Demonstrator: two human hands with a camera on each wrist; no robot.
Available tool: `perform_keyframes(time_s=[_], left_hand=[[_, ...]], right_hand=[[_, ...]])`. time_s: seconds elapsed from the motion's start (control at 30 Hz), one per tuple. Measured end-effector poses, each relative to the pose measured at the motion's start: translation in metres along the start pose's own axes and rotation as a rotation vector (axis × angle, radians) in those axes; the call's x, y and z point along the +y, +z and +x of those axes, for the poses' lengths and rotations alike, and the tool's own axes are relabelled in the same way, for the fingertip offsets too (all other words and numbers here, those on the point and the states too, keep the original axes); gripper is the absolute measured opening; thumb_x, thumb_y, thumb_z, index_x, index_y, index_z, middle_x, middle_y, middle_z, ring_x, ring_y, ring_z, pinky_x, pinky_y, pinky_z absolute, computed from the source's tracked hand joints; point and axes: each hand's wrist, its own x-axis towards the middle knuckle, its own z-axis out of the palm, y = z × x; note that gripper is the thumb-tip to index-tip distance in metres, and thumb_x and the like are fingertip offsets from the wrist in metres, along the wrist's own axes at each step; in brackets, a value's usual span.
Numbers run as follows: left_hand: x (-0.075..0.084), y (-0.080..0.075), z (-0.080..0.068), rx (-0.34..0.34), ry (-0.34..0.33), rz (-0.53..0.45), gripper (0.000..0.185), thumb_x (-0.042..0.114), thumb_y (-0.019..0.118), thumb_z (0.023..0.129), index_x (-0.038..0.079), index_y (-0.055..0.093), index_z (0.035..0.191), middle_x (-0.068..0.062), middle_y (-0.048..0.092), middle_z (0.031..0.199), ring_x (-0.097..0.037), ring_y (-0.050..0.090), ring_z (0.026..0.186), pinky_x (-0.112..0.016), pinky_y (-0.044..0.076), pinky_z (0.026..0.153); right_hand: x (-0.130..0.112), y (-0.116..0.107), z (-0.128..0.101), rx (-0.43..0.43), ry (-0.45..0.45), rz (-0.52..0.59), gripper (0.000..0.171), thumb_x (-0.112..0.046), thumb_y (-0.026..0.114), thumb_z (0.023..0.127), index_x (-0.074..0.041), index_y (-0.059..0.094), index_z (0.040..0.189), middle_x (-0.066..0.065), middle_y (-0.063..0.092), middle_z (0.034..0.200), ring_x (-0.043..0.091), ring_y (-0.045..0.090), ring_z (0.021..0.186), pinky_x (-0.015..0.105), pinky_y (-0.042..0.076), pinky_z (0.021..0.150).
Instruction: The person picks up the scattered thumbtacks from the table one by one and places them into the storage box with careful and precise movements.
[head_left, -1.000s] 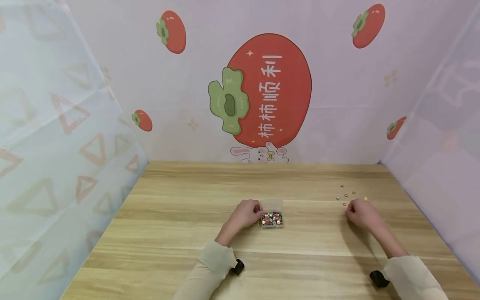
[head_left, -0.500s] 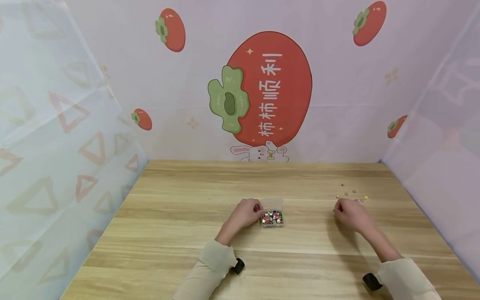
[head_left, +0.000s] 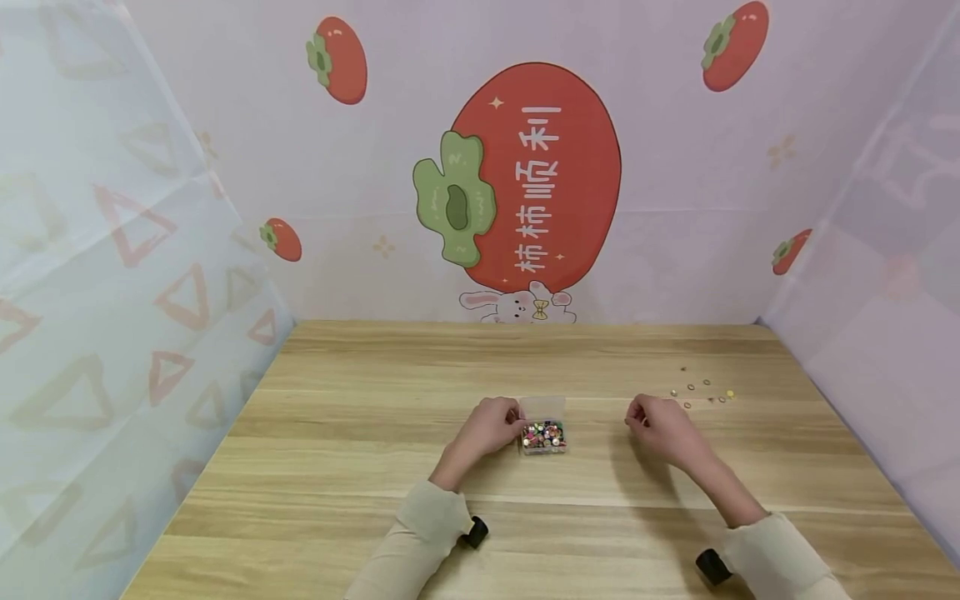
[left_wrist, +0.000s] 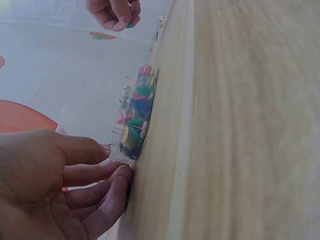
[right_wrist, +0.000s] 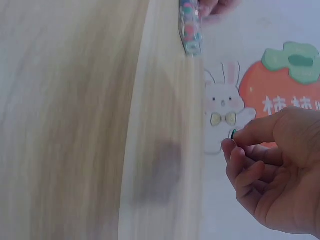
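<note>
a pale wooden table (head_left: 360, 467) sits boxed in by thin printed sheets, the back one (head_left: 675, 208) showing a big red persimmon with a small rabbit beneath. the left hand (head_left: 491, 427) curls its fingers against the side of a small clear box (head_left: 543, 436) of coloured pushpins at mid-table. the right hand (head_left: 660, 427) hovers well to the right of the box, pinching a green pushpin (right_wrist: 233, 134) between thumb and forefinger. loose pushpins (head_left: 701, 392) lie scattered beyond it, too small to count. both forearms are cut off at the frame's bottom.
</note>
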Motion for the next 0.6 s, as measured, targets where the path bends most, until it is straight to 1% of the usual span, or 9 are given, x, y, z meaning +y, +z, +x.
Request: perform_keyframes(time_s=[0.27,0.6], left_hand=[[0.0,-0.001,-0.001,-0.002,0.01,-0.004,0.014,0.022,0.067,0.095,0.011,0.068,0.087,-0.003,0.07,0.084,-0.011,0.059,0.072,-0.027,0.05,0.068],[0.001,-0.002,0.0,-0.006,0.009,-0.004,0.012,0.02,0.066,0.095,0.01,0.068,0.089,-0.002,0.069,0.083,-0.009,0.056,0.07,-0.025,0.048,0.066]], right_hand=[[-0.03,0.019,0.009,-0.014,-0.051,0.028,0.007,0.002,0.063,0.086,-0.004,0.063,0.082,0.001,0.065,0.073,0.008,0.056,0.066,0.023,0.046,0.059],[-0.058,0.036,0.02,-0.03,-0.101,0.043,0.007,0.001,0.062,0.087,-0.005,0.064,0.084,-0.001,0.063,0.072,0.007,0.051,0.063,0.022,0.043,0.057]])
